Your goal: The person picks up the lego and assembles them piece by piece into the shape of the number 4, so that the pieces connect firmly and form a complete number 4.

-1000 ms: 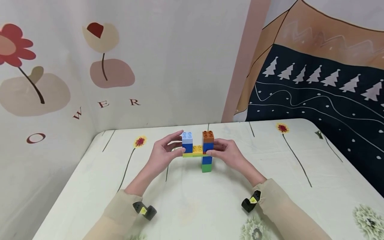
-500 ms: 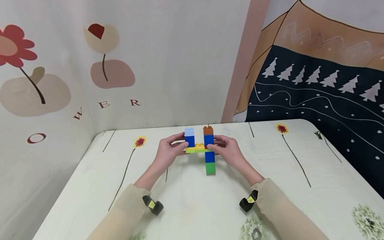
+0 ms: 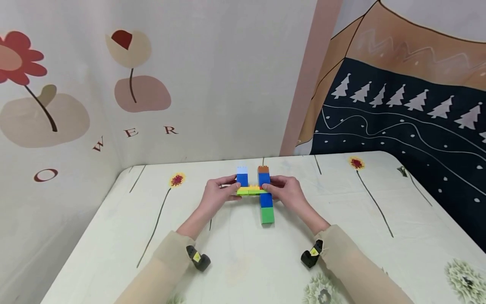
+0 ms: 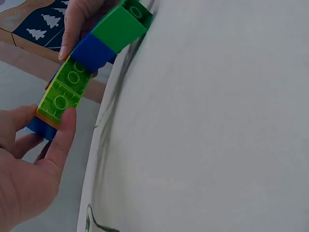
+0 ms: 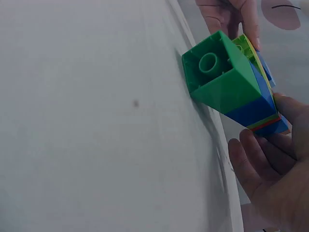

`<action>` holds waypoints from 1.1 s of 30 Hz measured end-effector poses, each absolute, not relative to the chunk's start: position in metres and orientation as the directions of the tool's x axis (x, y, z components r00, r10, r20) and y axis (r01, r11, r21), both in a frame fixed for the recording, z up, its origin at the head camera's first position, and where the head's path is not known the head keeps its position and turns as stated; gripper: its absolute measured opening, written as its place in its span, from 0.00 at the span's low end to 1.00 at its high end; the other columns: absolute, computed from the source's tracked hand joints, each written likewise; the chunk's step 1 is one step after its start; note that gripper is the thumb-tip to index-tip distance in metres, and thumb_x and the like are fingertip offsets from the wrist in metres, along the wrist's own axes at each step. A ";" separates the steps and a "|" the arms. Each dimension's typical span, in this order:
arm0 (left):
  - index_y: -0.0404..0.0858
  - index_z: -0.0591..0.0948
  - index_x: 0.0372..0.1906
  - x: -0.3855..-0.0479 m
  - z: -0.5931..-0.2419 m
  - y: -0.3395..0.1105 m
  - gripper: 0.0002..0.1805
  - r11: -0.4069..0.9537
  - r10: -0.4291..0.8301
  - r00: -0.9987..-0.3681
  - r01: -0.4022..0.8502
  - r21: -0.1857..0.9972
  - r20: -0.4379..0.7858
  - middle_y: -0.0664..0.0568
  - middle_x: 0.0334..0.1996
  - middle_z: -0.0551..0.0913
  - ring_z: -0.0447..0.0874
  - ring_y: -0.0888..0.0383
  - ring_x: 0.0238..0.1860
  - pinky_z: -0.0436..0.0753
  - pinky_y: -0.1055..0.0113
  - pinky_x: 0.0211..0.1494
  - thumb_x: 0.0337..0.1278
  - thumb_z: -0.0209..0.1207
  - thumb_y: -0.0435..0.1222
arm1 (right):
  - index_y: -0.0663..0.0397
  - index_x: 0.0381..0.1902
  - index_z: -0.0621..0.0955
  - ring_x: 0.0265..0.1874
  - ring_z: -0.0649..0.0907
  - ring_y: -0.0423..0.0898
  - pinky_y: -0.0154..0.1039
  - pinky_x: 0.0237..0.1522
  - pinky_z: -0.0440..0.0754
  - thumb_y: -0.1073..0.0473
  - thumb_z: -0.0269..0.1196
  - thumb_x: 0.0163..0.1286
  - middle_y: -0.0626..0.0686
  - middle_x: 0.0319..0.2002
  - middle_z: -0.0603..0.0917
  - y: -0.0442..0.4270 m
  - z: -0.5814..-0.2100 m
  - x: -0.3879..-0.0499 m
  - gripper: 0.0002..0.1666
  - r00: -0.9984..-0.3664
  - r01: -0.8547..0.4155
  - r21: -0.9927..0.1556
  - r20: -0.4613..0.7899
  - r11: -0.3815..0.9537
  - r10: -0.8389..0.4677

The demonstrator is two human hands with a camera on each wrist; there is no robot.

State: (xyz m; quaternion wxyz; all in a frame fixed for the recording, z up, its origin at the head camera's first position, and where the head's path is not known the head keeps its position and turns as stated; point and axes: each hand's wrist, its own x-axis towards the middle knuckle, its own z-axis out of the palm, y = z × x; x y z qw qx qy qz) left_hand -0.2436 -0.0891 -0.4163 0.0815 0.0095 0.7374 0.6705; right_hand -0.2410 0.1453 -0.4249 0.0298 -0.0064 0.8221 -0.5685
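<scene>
Both hands hold one assembly of toy building bricks over the table. Its left stack is a light blue brick point(image 3: 242, 170) on a blue brick point(image 3: 242, 180). Flat yellow and lime plates point(image 3: 248, 191) bridge to the right column, where a brown brick point(image 3: 263, 169) tops blue ones and a green brick point(image 3: 267, 215) forms the bottom. My left hand point(image 3: 215, 195) pinches the bridge's left end. My right hand point(image 3: 289, 192) grips the column at bridge height. In the right wrist view the green brick's hollow underside point(image 5: 210, 63) shows; the left wrist view shows the lime underside point(image 4: 67, 89).
A white flower-printed cloth covers the table point(image 3: 243, 257). Close behind its far edge hangs a pale printed curtain point(image 3: 224, 93), with a dark tree-patterned cloth point(image 3: 398, 118) at the right. Each wrist wears a small black camera point(image 3: 198, 258).
The assembly has tilted, its top leaning away and its green end coming nearer me, so the stud tops show less. My left hand has moved slightly right with it. Both hands keep their hold.
</scene>
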 end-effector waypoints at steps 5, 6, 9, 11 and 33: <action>0.30 0.78 0.66 -0.244 -0.422 -0.089 0.24 0.154 0.102 -0.989 -0.090 0.984 -0.106 0.38 0.54 0.81 0.87 0.50 0.44 0.89 0.58 0.45 0.67 0.65 0.31 | 0.61 0.65 0.80 0.40 0.85 0.48 0.38 0.38 0.87 0.52 0.69 0.71 0.58 0.53 0.85 0.145 -0.429 -0.243 0.30 -0.997 0.001 -0.910 -0.033 0.414 -0.070; 0.29 0.78 0.66 -0.244 -0.424 -0.089 0.24 0.173 0.099 -0.990 -0.083 0.981 -0.101 0.38 0.53 0.81 0.87 0.51 0.42 0.89 0.59 0.44 0.67 0.65 0.31 | 0.61 0.65 0.80 0.38 0.84 0.48 0.38 0.37 0.87 0.52 0.69 0.71 0.58 0.51 0.85 0.145 -0.430 -0.243 0.29 -0.997 -0.004 -0.906 -0.029 0.423 -0.072; 0.29 0.78 0.66 -0.245 -0.426 -0.087 0.25 0.269 0.094 -0.991 -0.070 0.960 -0.099 0.39 0.52 0.83 0.85 0.53 0.41 0.88 0.63 0.42 0.66 0.65 0.32 | 0.63 0.64 0.80 0.36 0.83 0.47 0.37 0.35 0.85 0.52 0.69 0.72 0.58 0.48 0.85 0.145 -0.432 -0.244 0.29 -0.997 -0.011 -0.894 -0.022 0.448 -0.069; 0.29 0.77 0.67 -0.246 -0.427 -0.086 0.26 0.319 0.097 -0.989 -0.073 0.945 -0.109 0.39 0.51 0.83 0.85 0.52 0.42 0.88 0.64 0.42 0.66 0.66 0.32 | 0.63 0.64 0.81 0.36 0.83 0.48 0.37 0.35 0.85 0.52 0.69 0.71 0.58 0.48 0.86 0.144 -0.433 -0.244 0.29 -0.998 -0.008 -0.891 -0.024 0.455 -0.064; 0.29 0.74 0.69 -0.245 -0.432 -0.081 0.27 0.343 0.130 -0.977 -0.115 0.932 -0.169 0.39 0.53 0.82 0.85 0.51 0.47 0.87 0.65 0.46 0.68 0.64 0.30 | 0.66 0.62 0.81 0.53 0.82 0.54 0.45 0.51 0.85 0.56 0.68 0.72 0.61 0.55 0.85 0.145 -0.438 -0.247 0.26 -0.998 0.006 -0.839 -0.038 0.545 -0.048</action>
